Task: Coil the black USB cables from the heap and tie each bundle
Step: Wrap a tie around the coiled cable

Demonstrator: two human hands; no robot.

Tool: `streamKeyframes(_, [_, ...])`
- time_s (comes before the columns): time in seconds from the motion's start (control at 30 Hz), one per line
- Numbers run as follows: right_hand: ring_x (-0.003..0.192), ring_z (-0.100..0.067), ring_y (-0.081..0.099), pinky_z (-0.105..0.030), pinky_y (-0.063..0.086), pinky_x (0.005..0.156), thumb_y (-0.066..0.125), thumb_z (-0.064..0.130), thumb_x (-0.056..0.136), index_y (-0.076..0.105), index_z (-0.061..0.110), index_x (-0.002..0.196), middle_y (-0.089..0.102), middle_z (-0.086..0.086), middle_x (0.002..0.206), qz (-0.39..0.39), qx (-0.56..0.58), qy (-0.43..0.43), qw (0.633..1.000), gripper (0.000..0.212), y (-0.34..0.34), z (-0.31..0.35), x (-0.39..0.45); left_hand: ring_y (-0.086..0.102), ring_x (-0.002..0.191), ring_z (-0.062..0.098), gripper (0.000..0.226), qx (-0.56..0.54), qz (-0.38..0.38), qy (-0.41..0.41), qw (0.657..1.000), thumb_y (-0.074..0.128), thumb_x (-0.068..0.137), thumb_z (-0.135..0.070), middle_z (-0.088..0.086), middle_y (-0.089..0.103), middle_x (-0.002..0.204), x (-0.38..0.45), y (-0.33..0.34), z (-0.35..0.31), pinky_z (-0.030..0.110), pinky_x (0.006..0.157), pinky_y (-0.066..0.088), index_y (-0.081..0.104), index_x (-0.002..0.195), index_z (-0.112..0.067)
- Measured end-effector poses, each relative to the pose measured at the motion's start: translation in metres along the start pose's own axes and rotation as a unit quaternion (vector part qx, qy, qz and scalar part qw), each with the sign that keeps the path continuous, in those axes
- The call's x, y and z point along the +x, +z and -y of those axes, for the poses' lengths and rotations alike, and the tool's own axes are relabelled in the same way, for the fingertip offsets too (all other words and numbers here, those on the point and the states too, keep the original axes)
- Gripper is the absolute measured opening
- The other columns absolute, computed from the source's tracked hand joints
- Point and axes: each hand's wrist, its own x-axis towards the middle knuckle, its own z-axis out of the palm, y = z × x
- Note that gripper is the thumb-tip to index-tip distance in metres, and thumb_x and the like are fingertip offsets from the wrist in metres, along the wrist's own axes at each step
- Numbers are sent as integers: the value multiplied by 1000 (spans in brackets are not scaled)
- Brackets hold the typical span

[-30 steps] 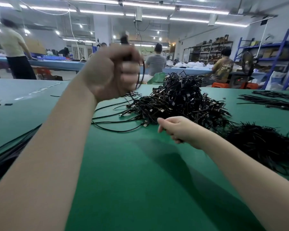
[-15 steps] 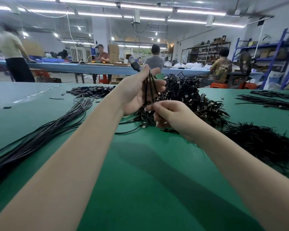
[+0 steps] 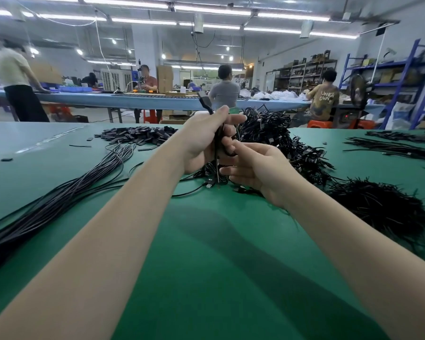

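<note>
My left hand (image 3: pixel 204 141) grips a coiled black USB cable (image 3: pixel 217 153) upright above the green table (image 3: pixel 206 253); its plug (image 3: pixel 203 98) sticks up past my thumb. My right hand (image 3: pixel 253 168) is against the coil from the right, thumb and forefinger at the strands, other fingers relaxed; whether it pinches them is hidden. Behind both hands lies the heap of black USB cables (image 3: pixel 280 136). A pile of thin black ties (image 3: pixel 383 207) lies at the right.
A long bunch of straight black cables (image 3: pixel 59 200) runs from the near left towards small black flat pieces (image 3: pixel 138 136). More cable bundles (image 3: pixel 390 146) lie far right. Other people work at a blue bench (image 3: pixel 133 98) behind.
My left hand came down from a raised fist to just above the heap, holding the coil upright. My right hand lifted off the table and moved in against the coil.
</note>
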Motion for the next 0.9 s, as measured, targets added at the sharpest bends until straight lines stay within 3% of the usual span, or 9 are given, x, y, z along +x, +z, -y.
streamKeyframes(0.17, [65, -19, 68, -25, 54, 58, 54, 25, 96, 60, 14, 86, 71, -3, 72, 15, 44, 27, 999, 16, 6, -9, -3, 63, 57, 8, 33, -49, -1, -6, 999, 38, 105, -29, -5, 63, 60, -2, 10, 3, 19, 51, 51, 59, 89, -11])
streamKeyframes(0.3, [61, -15, 68, -27, 55, 61, 50, 20, 98, 60, 14, 88, 69, -1, 70, 45, 95, 42, 994, 16, 7, -5, -3, 36, 39, 3, 31, -36, 1, -14, 999, 33, 105, -34, -11, 43, 49, 1, 13, 7, 16, 43, 31, 48, 84, -16])
streamKeyframes(0.4, [63, -17, 68, -30, 57, 62, 44, 23, 102, 60, 16, 89, 68, 1, 68, 26, 105, 42, 993, 22, 5, -2, 0, 27, 39, 4, 34, -43, 11, -34, 998, 30, 106, -34, -10, 34, 50, 2, 13, 10, 16, 43, 25, 45, 80, -18])
streamKeyframes(0.57, [54, -11, 64, -33, 52, 71, 54, 36, 95, 57, 23, 75, 60, 9, 58, 4, -4, 29, 1000, 25, -2, -5, 4, 43, 55, 10, 33, -46, 68, -103, 991, 30, 105, -25, -5, 43, 61, -4, 10, 7, 21, 58, 41, 45, 76, -18])
streamKeyframes(0.7, [50, -7, 62, -33, 50, 69, 47, 20, 101, 61, 23, 87, 63, 12, 60, -12, -36, 10, 999, 20, -4, -13, 7, 51, 64, 14, 33, 105, 16, -112, 988, 36, 105, -30, 0, 52, 71, -3, 3, 2, 23, 61, 45, 51, 80, -16])
streamKeyframes(0.8, [46, -8, 58, -32, 47, 66, 44, 21, 102, 63, 23, 83, 61, 12, 60, -10, -48, 8, 999, 27, -6, -13, 8, 50, 82, 20, 29, 160, -12, -97, 982, 39, 104, -33, 2, 55, 86, -2, 1, 4, 32, 81, 37, 53, 84, -18])
streamKeyframes(0.9, [50, -13, 55, -33, 50, 66, 44, 41, 100, 60, 20, 79, 58, 7, 66, -1, -58, 15, 998, 33, -4, -9, 7, 57, 99, 19, 28, 101, -6, -109, 989, 39, 104, -33, 2, 63, 105, 0, 6, 8, 33, 99, 40, 59, 95, -16])
